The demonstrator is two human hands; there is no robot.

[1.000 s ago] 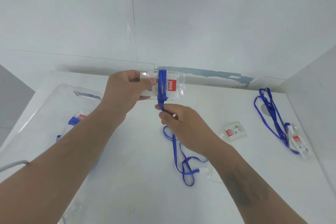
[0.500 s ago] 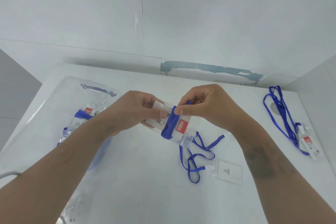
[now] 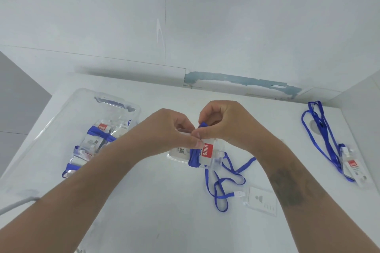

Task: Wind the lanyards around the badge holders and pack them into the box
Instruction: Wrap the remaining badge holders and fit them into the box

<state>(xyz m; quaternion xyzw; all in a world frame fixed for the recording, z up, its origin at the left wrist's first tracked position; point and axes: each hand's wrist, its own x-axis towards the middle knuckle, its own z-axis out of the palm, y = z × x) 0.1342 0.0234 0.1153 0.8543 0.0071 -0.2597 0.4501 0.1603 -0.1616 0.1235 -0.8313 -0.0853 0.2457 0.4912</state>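
My left hand (image 3: 170, 135) grips a clear badge holder (image 3: 207, 153) with a red label, thumb pressed on its front. A blue lanyard (image 3: 224, 183) is wrapped round the holder's middle, and its loose end trails in loops on the white table. My right hand (image 3: 224, 125) pinches the lanyard at the holder's top edge. The clear plastic box (image 3: 67, 113) lies to the left with several wound badge holders (image 3: 98, 137) inside.
Another badge holder with an unwound blue lanyard (image 3: 320, 133) lies at the table's right side. A clear card insert (image 3: 261, 201) rests near the loose lanyard end. A white wall rises close on the right; the table edge runs along the left.
Both hands and the holder came down closer to the table. My right hand carried the lanyard from below the holder up over its top, adding a turn. The loose tail is shorter.
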